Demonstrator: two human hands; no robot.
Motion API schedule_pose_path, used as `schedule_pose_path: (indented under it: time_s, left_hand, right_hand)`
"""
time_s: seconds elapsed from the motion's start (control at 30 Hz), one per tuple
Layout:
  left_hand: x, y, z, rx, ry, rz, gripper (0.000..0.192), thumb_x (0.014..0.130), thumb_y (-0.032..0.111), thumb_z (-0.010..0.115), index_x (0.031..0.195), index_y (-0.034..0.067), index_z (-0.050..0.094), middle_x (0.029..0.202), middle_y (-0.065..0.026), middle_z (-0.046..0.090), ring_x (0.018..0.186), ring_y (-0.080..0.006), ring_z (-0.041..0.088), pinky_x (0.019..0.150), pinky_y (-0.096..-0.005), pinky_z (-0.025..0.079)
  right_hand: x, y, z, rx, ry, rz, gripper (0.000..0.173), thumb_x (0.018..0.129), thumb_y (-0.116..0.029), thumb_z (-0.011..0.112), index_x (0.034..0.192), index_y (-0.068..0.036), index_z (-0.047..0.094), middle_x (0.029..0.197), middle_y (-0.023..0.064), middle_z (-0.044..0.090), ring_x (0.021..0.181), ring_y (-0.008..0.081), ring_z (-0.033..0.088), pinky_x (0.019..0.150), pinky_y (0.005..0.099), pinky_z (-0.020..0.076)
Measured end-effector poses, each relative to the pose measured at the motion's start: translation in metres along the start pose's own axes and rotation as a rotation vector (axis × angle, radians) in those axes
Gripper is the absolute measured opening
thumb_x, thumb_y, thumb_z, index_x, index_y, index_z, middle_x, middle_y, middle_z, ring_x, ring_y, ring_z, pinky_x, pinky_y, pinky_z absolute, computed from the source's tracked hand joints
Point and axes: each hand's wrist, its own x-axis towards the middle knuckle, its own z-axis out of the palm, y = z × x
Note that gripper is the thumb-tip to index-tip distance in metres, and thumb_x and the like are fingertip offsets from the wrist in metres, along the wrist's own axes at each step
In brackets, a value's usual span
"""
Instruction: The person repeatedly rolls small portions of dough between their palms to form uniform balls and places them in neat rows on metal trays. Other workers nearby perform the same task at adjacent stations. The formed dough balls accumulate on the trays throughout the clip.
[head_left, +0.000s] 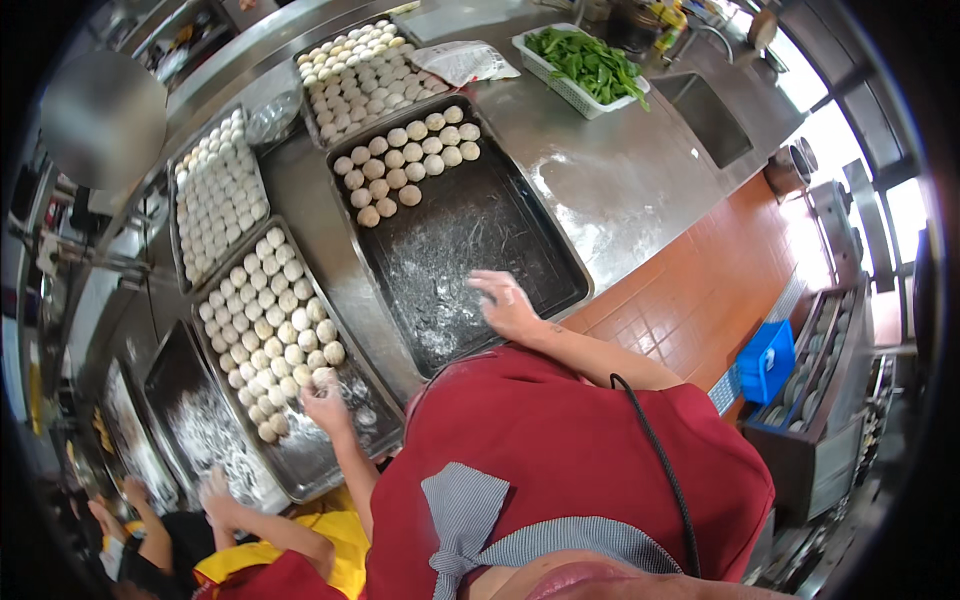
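Observation:
My left hand (327, 409) is at the near end of a dark baking tray (307, 484) packed with rows of round, floured dough balls (274, 349). Its fingers are closed around one pale dough ball (325, 377) at the edge of the rows. Over the near part of a second baking tray (480, 225), my right hand (508, 304) is held with its fingers bent and apart, and I see nothing in it. Loose flour (439, 292) is spread across that tray's bottom, and several rows of dough balls (412, 152) sit at its far end.
More filled trays (217, 202) stand to the left and at the back. A white basket of leafy greens (577, 64) is near the sink (701, 120). A plastic bag (465, 61) lies by the trays. At lower left, a co-worker's hands (217, 499) are beside a floured tray (214, 427).

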Motion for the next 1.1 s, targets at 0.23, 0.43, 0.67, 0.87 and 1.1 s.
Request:
schedule_pose_path:
  time_s: [0.23,0.43,0.67,0.87,1.1]
  left_hand:
    - [-0.050,0.150,0.048,-0.088,-0.587,0.398,0.045,0.079,0.012,0.077,0.120,0.001,0.061,0.126,-0.0178,0.059,0.111,-0.0277,0.061,0.094,-0.0380,0.050]
    - [-0.037,0.210,0.065,0.066,-0.318,0.852,0.037,0.093,0.022,0.064,0.125,0.003,0.061,0.138,-0.0163,0.055,0.136,-0.0352,0.043,0.116,-0.0503,0.028]
    - [-0.041,0.222,0.107,0.383,-0.438,0.808,0.044,0.101,0.020,0.043,0.139,-0.001,0.051,0.150,-0.0187,0.046,0.144,-0.0361,0.033,0.119,-0.0502,0.019]
    - [-0.041,0.227,0.110,0.132,-0.373,0.937,0.047,0.098,0.013,0.043,0.142,-0.003,0.047,0.152,-0.0241,0.039,0.145,-0.0377,0.031,0.119,-0.0488,0.020]
    - [-0.047,0.219,0.110,0.074,-0.400,0.983,0.049,0.102,0.021,0.043,0.144,-0.004,0.043,0.152,-0.0263,0.038,0.146,-0.0383,0.027,0.120,-0.0509,0.018]
  right_hand:
    - [0.068,-0.075,0.063,1.910,-0.605,1.123,0.044,0.104,-0.037,0.040,0.115,0.000,0.061,0.108,0.0178,0.068,0.096,0.0347,0.067,0.085,0.0479,0.0563]
    - [0.083,-0.101,0.081,1.484,-0.421,0.992,0.032,0.101,-0.032,0.045,0.099,-0.007,0.065,0.103,0.0133,0.070,0.094,0.0285,0.069,0.083,0.0455,0.0570]
    - [0.107,-0.096,0.058,1.948,-0.483,0.827,0.046,0.103,-0.033,0.037,0.127,0.002,0.056,0.134,0.0201,0.059,0.125,0.0332,0.056,0.112,0.0462,0.0380]
    - [0.095,-0.101,0.024,1.752,-0.469,0.836,0.054,0.105,-0.035,0.031,0.140,0.005,0.042,0.145,0.0212,0.049,0.133,0.0342,0.050,0.115,0.0469,0.0357]
    - [0.093,-0.110,0.019,1.826,-0.570,1.037,0.053,0.106,-0.032,0.031,0.142,0.005,0.042,0.146,0.0225,0.048,0.131,0.0364,0.050,0.112,0.0483,0.0394]
